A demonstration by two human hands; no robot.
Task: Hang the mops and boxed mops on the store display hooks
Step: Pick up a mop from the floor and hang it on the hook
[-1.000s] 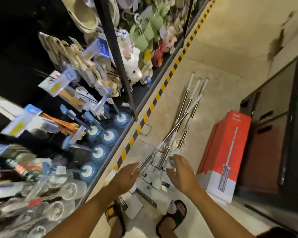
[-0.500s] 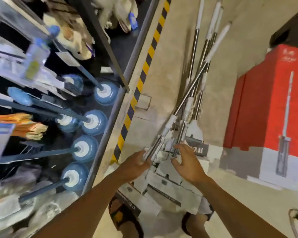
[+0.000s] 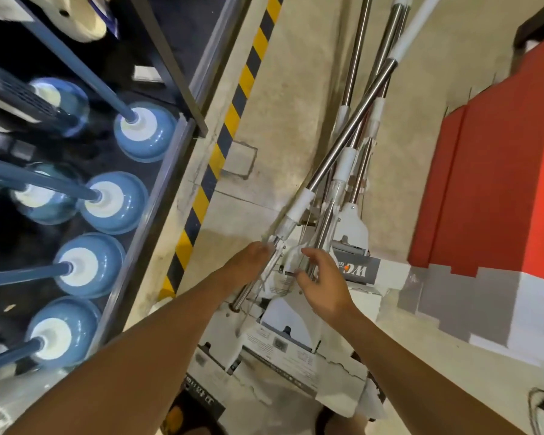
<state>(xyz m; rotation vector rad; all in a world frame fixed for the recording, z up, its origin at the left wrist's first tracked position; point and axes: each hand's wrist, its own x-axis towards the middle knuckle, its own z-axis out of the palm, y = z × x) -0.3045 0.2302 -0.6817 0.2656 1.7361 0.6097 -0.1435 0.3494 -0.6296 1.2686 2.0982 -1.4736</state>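
As the mops (image 3: 356,58) lay heaped on the floor beside the red boxed mop (image 3: 490,183), I was at pick-up: left hand (image 3: 248,262) curled round the slanted mop (image 3: 343,136), right hand (image 3: 322,285) loose-fingered beside another shaft. Next, I judged, came lifting one clear of the tangle.

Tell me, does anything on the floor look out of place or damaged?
Yes. The mops lie in a loose heap on the floor instead of hanging; the top mop crosses the others diagonally. The cardboard sleeves on their heads look torn along the edges.
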